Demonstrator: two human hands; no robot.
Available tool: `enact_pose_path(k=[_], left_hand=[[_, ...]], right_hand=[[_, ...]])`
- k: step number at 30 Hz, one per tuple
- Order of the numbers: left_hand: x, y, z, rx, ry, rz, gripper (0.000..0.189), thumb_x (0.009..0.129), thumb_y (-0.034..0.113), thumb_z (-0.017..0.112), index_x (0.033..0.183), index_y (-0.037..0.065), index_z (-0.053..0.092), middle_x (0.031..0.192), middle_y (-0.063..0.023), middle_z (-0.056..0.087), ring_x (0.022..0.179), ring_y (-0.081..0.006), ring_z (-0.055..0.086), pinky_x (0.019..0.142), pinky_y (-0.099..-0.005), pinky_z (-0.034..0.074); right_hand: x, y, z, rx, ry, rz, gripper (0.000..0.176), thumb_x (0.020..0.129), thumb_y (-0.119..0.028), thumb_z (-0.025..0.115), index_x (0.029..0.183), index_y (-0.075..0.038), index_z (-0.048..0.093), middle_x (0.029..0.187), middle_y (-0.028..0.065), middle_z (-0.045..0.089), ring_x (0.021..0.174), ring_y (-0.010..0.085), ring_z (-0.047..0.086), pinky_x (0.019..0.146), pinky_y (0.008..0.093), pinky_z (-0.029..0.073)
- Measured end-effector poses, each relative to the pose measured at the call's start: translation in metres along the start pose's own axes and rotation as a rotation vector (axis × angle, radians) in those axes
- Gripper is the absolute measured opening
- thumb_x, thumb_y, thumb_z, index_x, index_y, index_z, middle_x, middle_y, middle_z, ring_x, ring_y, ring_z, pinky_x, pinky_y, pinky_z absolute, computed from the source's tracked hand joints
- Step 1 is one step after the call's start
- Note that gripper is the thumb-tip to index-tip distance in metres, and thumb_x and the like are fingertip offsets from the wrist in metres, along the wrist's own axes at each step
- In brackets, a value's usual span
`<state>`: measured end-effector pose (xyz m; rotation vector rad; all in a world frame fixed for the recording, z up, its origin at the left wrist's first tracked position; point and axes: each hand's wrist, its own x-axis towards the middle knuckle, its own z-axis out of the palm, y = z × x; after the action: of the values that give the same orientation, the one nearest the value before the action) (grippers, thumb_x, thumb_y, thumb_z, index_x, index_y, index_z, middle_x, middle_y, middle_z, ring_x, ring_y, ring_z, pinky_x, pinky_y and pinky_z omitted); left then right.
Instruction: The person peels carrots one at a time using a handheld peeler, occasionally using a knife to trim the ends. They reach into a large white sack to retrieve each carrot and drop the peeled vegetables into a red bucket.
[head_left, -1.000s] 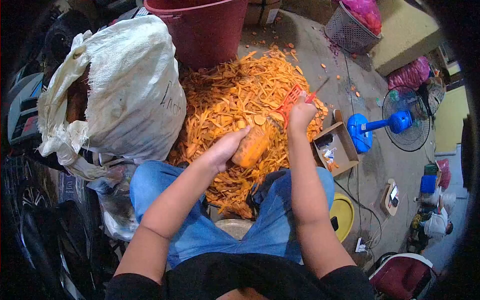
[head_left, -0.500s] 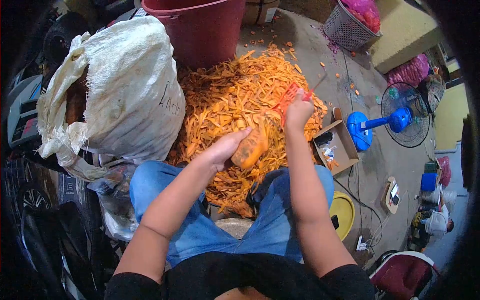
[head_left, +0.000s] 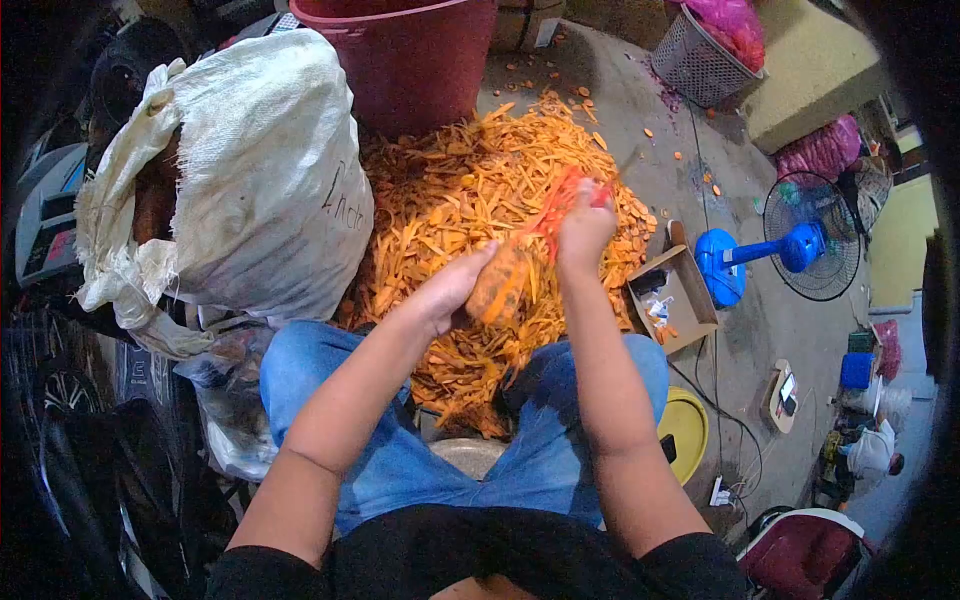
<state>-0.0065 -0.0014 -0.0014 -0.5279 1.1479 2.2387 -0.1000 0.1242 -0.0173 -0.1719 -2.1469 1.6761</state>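
My left hand is wrapped round an orange root vegetable, which has patches of darker skin on it. Just to the right, my right hand grips a red peeler, blurred by motion and close to the vegetable. Beneath both hands spreads a large heap of orange peelings.
A white woven sack stands at left beside a dark red tub. To the right are an open cardboard box, a blue fan, a yellow lid and a grey basket. A person is at far right.
My right hand has moved slightly left and down with the peeler, nearer the vegetable. The vegetable in my left hand has turned and shifted a little.
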Motion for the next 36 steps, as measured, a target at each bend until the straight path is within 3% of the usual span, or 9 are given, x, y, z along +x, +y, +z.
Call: enact_pose_path(k=[5,7,11,13,15,17,21,27,36], left_hand=[[0.008,-0.004,-0.008,-0.085,0.085,-0.010,0.035,0.086,0.032,0.027,0.100,0.006,0.045,0.087,-0.0072,0.055,0.073,-0.0152,0.055,0.059,-0.0305,0.048],[0.011,-0.003,-0.013,-0.071,0.061,-0.033,0.035,0.086,0.032,0.025,0.102,0.007,0.044,0.088,-0.0074,0.055,0.075,-0.0158,0.055,0.061,-0.0302,0.047],[0.011,-0.004,-0.003,-0.178,0.131,0.137,0.038,0.086,0.033,0.023,0.101,0.006,0.045,0.087,-0.0069,0.055,0.071,-0.0149,0.055,0.064,-0.0275,0.046],[0.006,-0.001,-0.005,0.231,0.068,0.102,0.039,0.086,0.032,0.023,0.101,0.004,0.046,0.089,-0.0075,0.055,0.075,-0.0145,0.055,0.066,-0.0269,0.045],[0.000,-0.001,0.003,0.223,0.054,0.096,0.038,0.086,0.032,0.026,0.100,0.003,0.047,0.089,-0.0075,0.055,0.076,-0.0138,0.055,0.069,-0.0252,0.045],[-0.008,-0.003,0.011,0.129,-0.012,-0.075,0.038,0.086,0.033,0.026,0.099,0.004,0.047,0.085,-0.0053,0.055,0.076,-0.0128,0.054,0.071,-0.0245,0.042],[0.004,-0.003,-0.002,-0.147,-0.012,-0.055,0.037,0.084,0.034,0.031,0.103,0.005,0.045,0.094,-0.0072,0.054,0.078,-0.0146,0.055,0.069,-0.0285,0.044],[0.017,-0.008,-0.014,-0.256,0.037,0.107,0.036,0.085,0.034,0.028,0.098,0.006,0.047,0.083,-0.0066,0.056,0.072,-0.0149,0.055,0.064,-0.0290,0.047],[0.005,-0.003,-0.005,-0.057,-0.069,-0.020,0.038,0.084,0.035,0.031,0.099,0.003,0.046,0.085,-0.0085,0.056,0.069,-0.0160,0.056,0.058,-0.0276,0.048]], right_hand=[[-0.006,-0.006,-0.007,0.074,0.063,0.254,0.020,0.079,-0.015,0.046,0.065,-0.001,0.045,0.055,0.0105,0.048,0.046,0.0202,0.042,0.046,0.0335,0.033],[-0.031,-0.022,0.003,0.032,-0.038,-0.215,0.016,0.079,-0.014,0.046,0.068,-0.001,0.047,0.055,0.0111,0.049,0.048,0.0207,0.044,0.047,0.0331,0.035],[-0.049,-0.034,0.007,-0.043,-0.192,-0.266,0.014,0.078,-0.014,0.046,0.073,-0.001,0.050,0.056,0.0118,0.049,0.050,0.0214,0.046,0.049,0.0321,0.036],[-0.033,-0.024,0.007,-0.097,-0.145,-0.117,0.016,0.079,-0.014,0.045,0.073,0.001,0.049,0.057,0.0118,0.050,0.050,0.0221,0.046,0.049,0.0323,0.036],[-0.002,0.007,0.004,-0.010,0.090,-0.149,0.021,0.080,-0.016,0.044,0.070,0.001,0.048,0.057,0.0084,0.050,0.049,0.0191,0.045,0.048,0.0315,0.036],[0.014,-0.007,-0.016,-0.052,0.148,0.138,0.022,0.081,-0.017,0.044,0.070,0.001,0.048,0.056,0.0046,0.049,0.049,0.0157,0.043,0.048,0.0301,0.036],[0.008,-0.010,-0.017,0.163,0.066,0.193,0.023,0.080,-0.021,0.047,0.074,0.001,0.049,0.061,0.0006,0.047,0.054,0.0108,0.041,0.051,0.0251,0.034],[-0.052,-0.039,0.007,-0.001,-0.242,-0.191,0.018,0.080,-0.017,0.046,0.075,0.000,0.048,0.058,0.0085,0.047,0.053,0.0154,0.044,0.050,0.0299,0.036],[0.010,-0.006,-0.016,0.010,0.080,0.245,0.019,0.080,-0.015,0.045,0.072,0.002,0.048,0.058,0.0057,0.049,0.051,0.0157,0.043,0.050,0.0294,0.036]])
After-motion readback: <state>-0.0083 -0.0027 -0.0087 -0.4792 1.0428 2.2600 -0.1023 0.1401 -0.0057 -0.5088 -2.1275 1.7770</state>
